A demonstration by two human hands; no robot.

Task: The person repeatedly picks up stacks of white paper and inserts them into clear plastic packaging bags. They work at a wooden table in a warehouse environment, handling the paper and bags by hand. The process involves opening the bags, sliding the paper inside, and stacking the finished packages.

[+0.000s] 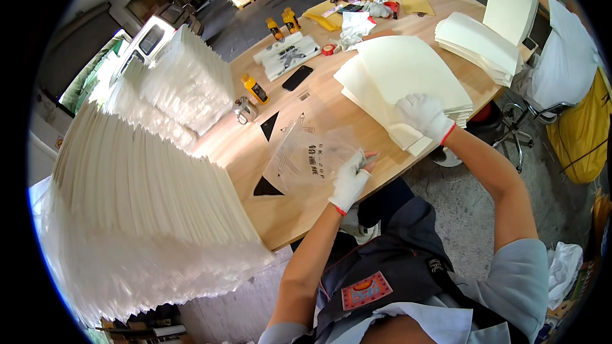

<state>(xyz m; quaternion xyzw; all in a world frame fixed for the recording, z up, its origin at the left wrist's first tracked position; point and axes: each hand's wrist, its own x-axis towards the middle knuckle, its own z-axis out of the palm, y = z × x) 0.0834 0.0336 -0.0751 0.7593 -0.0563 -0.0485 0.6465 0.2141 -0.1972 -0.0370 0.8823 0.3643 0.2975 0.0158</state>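
Note:
My left hand (351, 179), in a white glove with cut fingertips, pinches the near edge of a clear printed plastic bag (310, 146) lying flat on the wooden table (299, 213). My right hand (423, 114), also gloved, rests palm down on the near corner of a stack of cream paper sheets (401, 73) to the right of the bag. The top sheet lies slightly fanned off the pile. Black triangular marks show at the bag's corners.
Tall piles of packed white sheets (140, 197) fill the left. Yellow glue bottles (255, 88), a black phone (297, 78), tape and clutter lie farther back. Another person (564, 51) at the far right lifts a sheet above a second paper stack (478, 41).

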